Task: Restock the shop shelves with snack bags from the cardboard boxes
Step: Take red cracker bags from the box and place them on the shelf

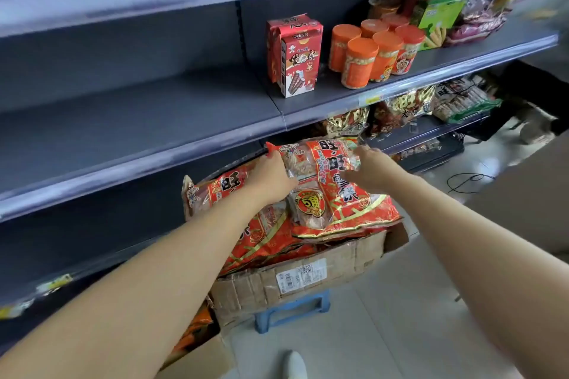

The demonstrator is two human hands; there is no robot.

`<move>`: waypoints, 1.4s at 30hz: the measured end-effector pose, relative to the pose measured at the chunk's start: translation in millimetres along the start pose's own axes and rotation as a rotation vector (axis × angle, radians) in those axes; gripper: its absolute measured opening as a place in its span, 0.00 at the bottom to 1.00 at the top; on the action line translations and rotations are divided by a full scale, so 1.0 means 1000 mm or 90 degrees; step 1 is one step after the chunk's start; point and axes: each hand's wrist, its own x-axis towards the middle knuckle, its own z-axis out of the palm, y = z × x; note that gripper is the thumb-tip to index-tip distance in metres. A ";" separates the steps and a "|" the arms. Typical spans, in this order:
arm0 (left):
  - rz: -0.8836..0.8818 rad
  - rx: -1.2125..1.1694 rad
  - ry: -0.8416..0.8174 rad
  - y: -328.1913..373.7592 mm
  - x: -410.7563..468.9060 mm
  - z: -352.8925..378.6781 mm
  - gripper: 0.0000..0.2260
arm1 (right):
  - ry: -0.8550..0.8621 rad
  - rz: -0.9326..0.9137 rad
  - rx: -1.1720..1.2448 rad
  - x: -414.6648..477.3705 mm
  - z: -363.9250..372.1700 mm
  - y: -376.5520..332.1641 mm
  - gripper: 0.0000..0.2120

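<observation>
A large red snack bag lies tilted on top of several similar red bags in an open cardboard box. My left hand grips the bag's upper left corner. My right hand rests on the bag's upper right edge, fingers spread. Another red bag stands at the box's left side. The grey shelf above the box is bare on its left half.
The shelf's right half holds red cartons, orange-lidded jars and a green box. More snack bags sit on the lower shelf at right. The cardboard box rests on a blue stool. A second box stands at lower left.
</observation>
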 end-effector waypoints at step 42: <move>-0.028 -0.220 0.062 -0.030 -0.111 -0.121 0.31 | 0.138 0.136 0.348 -0.081 -0.039 -0.105 0.47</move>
